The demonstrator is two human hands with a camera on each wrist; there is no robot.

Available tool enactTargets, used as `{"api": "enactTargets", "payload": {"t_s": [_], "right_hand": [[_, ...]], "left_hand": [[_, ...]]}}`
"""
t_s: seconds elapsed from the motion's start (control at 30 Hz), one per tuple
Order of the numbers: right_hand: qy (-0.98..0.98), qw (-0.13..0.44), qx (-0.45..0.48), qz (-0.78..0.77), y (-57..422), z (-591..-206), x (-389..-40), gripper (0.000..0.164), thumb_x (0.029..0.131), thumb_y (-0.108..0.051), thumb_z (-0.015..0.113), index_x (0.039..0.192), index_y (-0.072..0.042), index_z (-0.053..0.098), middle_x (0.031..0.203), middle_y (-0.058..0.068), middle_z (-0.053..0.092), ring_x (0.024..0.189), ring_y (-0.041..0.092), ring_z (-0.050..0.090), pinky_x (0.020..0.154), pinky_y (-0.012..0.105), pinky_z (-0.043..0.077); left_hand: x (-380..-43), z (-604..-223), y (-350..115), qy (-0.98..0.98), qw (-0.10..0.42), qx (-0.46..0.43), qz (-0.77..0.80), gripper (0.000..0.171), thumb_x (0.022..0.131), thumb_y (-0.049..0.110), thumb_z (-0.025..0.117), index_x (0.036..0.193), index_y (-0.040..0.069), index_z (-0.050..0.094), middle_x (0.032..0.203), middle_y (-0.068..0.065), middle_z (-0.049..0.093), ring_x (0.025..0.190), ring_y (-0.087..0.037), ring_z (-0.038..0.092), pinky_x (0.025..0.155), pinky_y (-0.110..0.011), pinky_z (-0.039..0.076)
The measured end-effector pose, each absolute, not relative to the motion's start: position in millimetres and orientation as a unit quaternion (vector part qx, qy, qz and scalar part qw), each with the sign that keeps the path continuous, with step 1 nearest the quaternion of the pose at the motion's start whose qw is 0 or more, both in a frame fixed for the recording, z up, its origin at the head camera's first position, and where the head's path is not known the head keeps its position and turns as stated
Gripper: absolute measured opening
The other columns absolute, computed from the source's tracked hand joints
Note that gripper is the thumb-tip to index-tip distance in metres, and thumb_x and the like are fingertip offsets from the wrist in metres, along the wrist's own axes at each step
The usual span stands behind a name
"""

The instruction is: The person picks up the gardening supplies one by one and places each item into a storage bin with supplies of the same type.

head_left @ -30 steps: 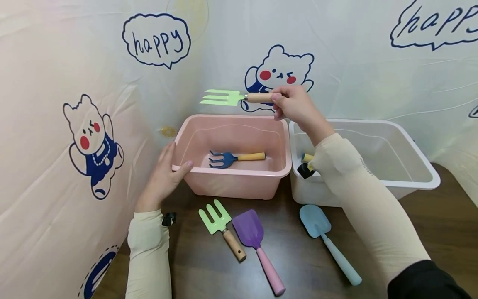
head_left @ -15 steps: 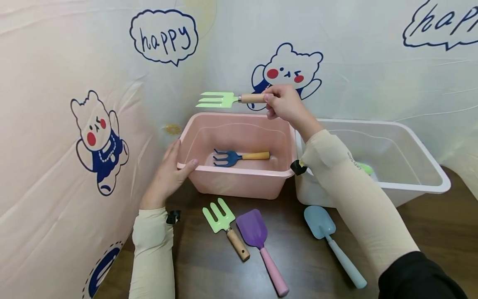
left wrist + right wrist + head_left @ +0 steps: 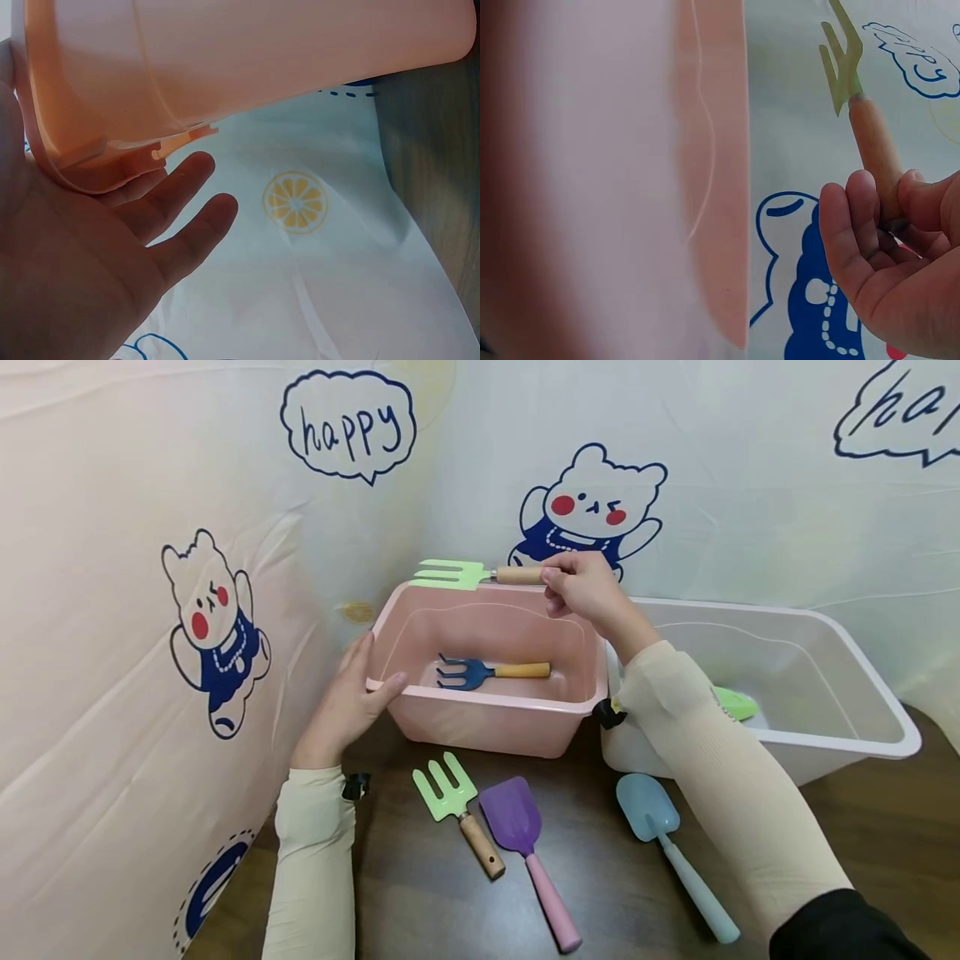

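As left hand [image 3: 339, 712] grips pink bin [image 3: 487, 725], right hand [image 3: 587, 592] pinches green fork [image 3: 468, 576] near far rim [image 3: 517, 592]; placement, seemingly: lowering needed.

smooth pink plastic bin [image 3: 480, 724], matt wooden fork handle [image 3: 519, 575], softly glossy wood-grain table [image 3: 427, 914], creased cloth-like backdrop [image 3: 480, 435]

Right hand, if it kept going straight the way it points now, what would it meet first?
The right hand would likely meet the sheet behind the pink bin; depth is unclear.
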State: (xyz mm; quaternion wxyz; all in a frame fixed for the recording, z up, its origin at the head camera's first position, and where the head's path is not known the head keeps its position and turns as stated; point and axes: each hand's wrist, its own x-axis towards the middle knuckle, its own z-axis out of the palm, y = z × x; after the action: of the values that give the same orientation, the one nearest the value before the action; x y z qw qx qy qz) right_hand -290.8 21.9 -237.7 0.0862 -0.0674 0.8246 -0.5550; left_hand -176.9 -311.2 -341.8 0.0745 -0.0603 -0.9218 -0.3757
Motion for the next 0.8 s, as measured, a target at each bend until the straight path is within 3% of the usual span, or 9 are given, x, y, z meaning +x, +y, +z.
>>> {"api": "enactTargets", "payload": {"t_s": [0.53,0.8], "right_hand": [[0.823,0.091,-0.081,-0.554,24,-252,-280,0.023,0.105,-0.015,0.055,0.122,-0.004,0.067,0.093,0.015,0.059,0.073,0.021,0.061,0.075,0.032,0.059],[0.827,0.095,-0.082,-0.548,22,-260,-269,0.024,0.106,-0.015,0.054,0.124,-0.006,0.067,0.093,0.016,0.058,0.074,0.022,0.060,0.074,0.032,0.059]], "left_hand": [[-176,-339,-308,-0.920,0.072,-0.063,-0.379,0.097,0.097,0.054,0.061,0.162,0.002,0.011,0.166,-0.019,0.011,0.149,-0.038,0.016,0.118,-0.056,0.016],[-176,-339,-308,-0.919,0.069,-0.054,-0.385,0.093,0.098,0.046,0.063,0.162,0.005,0.009,0.166,-0.018,0.010,0.150,-0.038,0.016,0.118,-0.056,0.016]]}}
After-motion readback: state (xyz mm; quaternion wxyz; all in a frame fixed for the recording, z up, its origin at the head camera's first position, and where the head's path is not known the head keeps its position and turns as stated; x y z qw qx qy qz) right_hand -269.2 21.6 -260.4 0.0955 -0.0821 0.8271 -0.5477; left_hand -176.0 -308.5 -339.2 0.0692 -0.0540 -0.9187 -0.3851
